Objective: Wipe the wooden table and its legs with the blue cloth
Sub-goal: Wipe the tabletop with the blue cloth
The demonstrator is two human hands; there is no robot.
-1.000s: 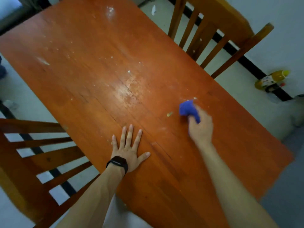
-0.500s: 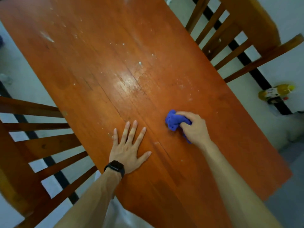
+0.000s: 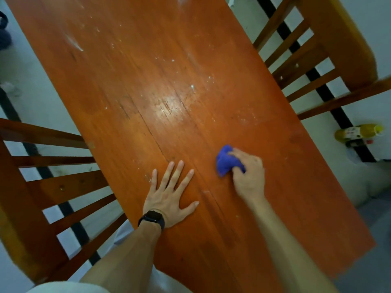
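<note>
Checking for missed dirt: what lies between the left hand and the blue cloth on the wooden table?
Head view: only bare orange-brown wooden table, crossed by a plank seam, lies between the left hand and the crumpled blue cloth.

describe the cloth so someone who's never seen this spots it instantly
Find the long wooden table between two slatted chairs. On its near half, the right hand grips a bunched cloth against the top. It is the only vivid blue thing; the left hand beside it lies flat, holding nothing.
</note>
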